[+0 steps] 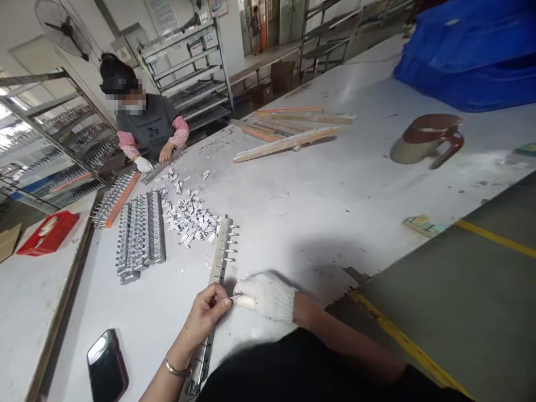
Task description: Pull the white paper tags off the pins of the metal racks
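My left hand [206, 312], bare with a bracelet at the wrist, is closed in a pinch over a long narrow bar [219, 257]. Facing it, my right hand [266, 296] wears a white knitted glove and is closed too. A small thin light piece [234, 297] spans the gap between the fingertips of both hands; its exact kind is too small to make out. Small metal pins stick out along the bar's right side, and its near part runs beneath my left hand. Beyond the hands lies a pile of small white pieces [192, 218].
Bars with silver parts [140, 234] lie left of the pile. A phone [108, 365] rests at front left. Wooden strips [288, 144], a brown mug [427, 139] and blue sheeting [473, 56] are farther back. A co-worker [146, 123] handles another bar across the table.
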Action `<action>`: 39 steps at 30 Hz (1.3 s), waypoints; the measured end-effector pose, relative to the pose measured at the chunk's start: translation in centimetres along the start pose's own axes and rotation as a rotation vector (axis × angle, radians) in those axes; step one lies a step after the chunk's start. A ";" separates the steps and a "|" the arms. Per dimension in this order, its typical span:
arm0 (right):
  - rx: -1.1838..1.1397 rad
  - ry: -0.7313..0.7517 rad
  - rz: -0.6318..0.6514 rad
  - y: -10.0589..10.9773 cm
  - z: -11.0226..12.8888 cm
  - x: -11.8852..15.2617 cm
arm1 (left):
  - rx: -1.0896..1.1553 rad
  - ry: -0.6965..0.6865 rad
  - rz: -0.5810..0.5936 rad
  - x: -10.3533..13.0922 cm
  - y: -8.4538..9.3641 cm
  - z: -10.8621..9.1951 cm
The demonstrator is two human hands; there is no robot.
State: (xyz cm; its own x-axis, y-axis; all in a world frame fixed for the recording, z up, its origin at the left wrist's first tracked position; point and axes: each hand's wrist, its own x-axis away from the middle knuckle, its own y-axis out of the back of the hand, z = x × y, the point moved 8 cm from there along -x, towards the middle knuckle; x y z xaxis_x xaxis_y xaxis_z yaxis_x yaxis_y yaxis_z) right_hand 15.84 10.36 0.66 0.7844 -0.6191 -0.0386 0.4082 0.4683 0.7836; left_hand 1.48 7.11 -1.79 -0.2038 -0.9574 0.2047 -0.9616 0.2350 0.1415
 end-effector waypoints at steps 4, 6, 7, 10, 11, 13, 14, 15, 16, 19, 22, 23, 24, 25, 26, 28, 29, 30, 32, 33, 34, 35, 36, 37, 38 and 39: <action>-0.378 0.058 0.003 0.4 0.8 -0.1 | 0.363 0.154 0.136 0.1 -1.9 1.5; -0.370 -0.013 -0.056 0.1 0.0 -0.4 | 0.318 0.122 -0.005 -0.2 -1.5 1.7; -0.281 -0.061 -0.108 -0.1 -0.5 -0.5 | 0.203 0.068 -0.126 -0.2 -0.8 1.4; 0.047 -0.128 -0.165 -1.0 -1.6 -1.0 | -0.227 -0.096 -0.380 0.1 0.3 0.0; 0.122 -0.108 -0.132 -1.5 -1.7 -1.2 | -0.314 -0.107 -0.378 0.0 0.2 -0.1; 0.206 -0.016 -0.019 -2.7 -1.5 -1.9 | -0.393 -0.076 -0.310 -0.6 0.1 0.3; 0.226 0.002 0.024 -3.0 -1.7 -2.4 | -0.427 -0.052 -0.287 -1.1 0.5 0.5; 0.242 -0.029 0.047 -3.2 -2.2 -2.8 | -0.481 -0.039 -0.299 -1.5 1.2 0.7; 0.253 -0.097 0.052 -3.2 -2.9 -3.4 | -0.555 -0.038 -0.339 -2.0 2.1 0.6; 0.269 -0.352 0.005 -3.2 -5.0 -4.8 | -0.789 -0.060 -0.433 -3.6 4.6 0.4; 0.291 -0.376 -0.024 -4.1 -5.1 -6.1 | -0.865 -0.001 -0.348 -5.3 5.1 1.7; 0.296 -0.374 -0.035 -4.4 -5.0 -6.3 | -0.862 0.017 -0.324 -5.6 5.1 2.2; 0.300 -0.370 -0.042 -4.6 -4.9 -6.5 | -0.858 0.021 -0.319 -5.7 5.1 2.5; 0.303 -0.361 -0.045 -4.9 -4.9 -6.6 | -0.860 0.009 -0.324 -5.8 5.0 2.6; 0.306 -0.348 -0.044 -5.1 -4.8 -6.7 | -0.872 -0.013 -0.332 -5.7 4.9 2.5; 0.307 -0.322 -0.036 -5.3 -4.8 -7.0 | -0.906 -0.052 -0.341 -5.6 4.6 2.4; 0.305 -0.308 -0.031 -5.4 -4.7 -7.1 | -0.919 -0.065 -0.340 -5.6 4.5 2.3; 0.304 -0.296 -0.025 -5.4 -4.6 -7.3 | -0.928 -0.075 -0.339 -5.7 4.5 2.3; 0.302 -0.282 -0.011 -5.3 -4.5 -7.7 | -0.941 -0.083 -0.334 -5.8 4.5 2.3; 0.302 -0.278 -0.005 -5.3 -4.5 -7.8 | -0.948 -0.083 -0.331 -5.9 4.5 2.4; 0.301 -0.273 0.002 -5.3 -4.4 -8.0 | -0.955 -0.082 -0.330 -6.0 4.6 2.4; 0.299 -0.269 0.010 -5.3 -4.3 -8.1 | -0.958 -0.080 -0.329 -6.0 4.7 2.5; 0.294 -0.263 0.018 -5.4 -4.3 -8.1 | -0.957 -0.076 -0.327 -5.9 4.7 2.5; 0.286 -0.259 0.025 -5.4 -4.2 -8.1 | -0.950 -0.072 -0.325 -5.9 4.7 2.5; 0.278 -0.260 0.030 -5.4 -4.2 -8.1 | -0.936 -0.068 -0.317 -5.8 4.7 2.6; 0.269 -0.269 0.031 -5.4 -4.3 -7.9 | -0.912 -0.068 -0.303 -5.7 4.6 2.6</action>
State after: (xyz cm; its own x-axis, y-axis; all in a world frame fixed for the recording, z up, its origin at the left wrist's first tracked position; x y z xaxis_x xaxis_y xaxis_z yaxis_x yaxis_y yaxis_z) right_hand 9.42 15.46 -5.88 0.6290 -0.7675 0.1241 0.2207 0.3293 0.9181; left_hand -2.23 13.17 -4.85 -0.0077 -0.9998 -0.0166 -0.4684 -0.0111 0.8835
